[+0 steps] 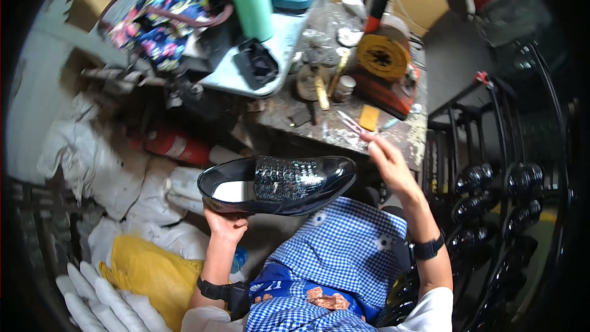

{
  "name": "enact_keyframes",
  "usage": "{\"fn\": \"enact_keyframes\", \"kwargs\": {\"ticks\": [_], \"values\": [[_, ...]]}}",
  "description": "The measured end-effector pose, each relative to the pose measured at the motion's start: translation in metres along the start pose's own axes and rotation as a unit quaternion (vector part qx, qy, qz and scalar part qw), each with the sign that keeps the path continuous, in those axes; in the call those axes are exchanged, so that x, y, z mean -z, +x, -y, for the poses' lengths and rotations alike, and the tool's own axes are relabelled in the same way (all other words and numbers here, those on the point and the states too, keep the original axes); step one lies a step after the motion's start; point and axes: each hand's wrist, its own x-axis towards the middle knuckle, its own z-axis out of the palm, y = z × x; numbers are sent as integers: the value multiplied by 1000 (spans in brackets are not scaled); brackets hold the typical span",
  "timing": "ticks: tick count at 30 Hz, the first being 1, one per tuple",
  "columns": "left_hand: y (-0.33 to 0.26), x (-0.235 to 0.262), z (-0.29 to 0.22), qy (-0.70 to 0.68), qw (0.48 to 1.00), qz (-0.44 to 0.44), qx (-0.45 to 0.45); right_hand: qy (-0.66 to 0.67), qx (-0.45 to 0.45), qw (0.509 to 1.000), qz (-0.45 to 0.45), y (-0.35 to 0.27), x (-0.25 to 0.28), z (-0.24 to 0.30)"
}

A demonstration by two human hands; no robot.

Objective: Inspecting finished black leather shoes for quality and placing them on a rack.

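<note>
A glossy black loafer (289, 184) with a textured, scale-like upper lies across the middle of the view, its toe to the right and its pale insole showing. My left hand (226, 226) is closed around the heel end from below, with most fingers hidden under the shoe. My right hand (388, 161) reaches over the near edge of the workbench (289, 124), fingers stretched out. Its fingertips meet the near end of a slim two-pronged tool (349, 120), like tweezers or small scissors. Beside that tool lies a yellow-orange block (369, 118).
An orange machine (387, 89) with a yellow wheel, a small jar (345, 86) and a brush-like handle (321, 91) crowd the bench. A green bottle (251, 3) stands behind. Black racks of shiny shoes (473, 178) rise at right; a red fire extinguisher (175, 146) lies left.
</note>
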Motion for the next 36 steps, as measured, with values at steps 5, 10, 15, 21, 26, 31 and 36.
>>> {"fn": "enact_keyframes", "kwargs": {"ticks": [5,10,15,21,26,31,36], "values": [[19,-29,36,10,998,68,-1,160,-171,972,34,-93,27,22],[-3,-90,98,258,856,446,34,290,-247,924,-32,-212,52,8],[-58,-139,184,394,773,449,214,338,-113,909,-217,-354,37,3],[-99,-140,292,611,546,541,188,343,-111,780,-512,-530,-17,-9],[-93,-115,349,642,459,612,58,327,-150,566,-742,-580,-59,-52],[-80,-98,364,652,312,680,-124,269,-80,454,-846,-556,0,-120],[-70,-91,360,684,278,654,-165,227,-157,437,-856,-531,70,-160]]}}
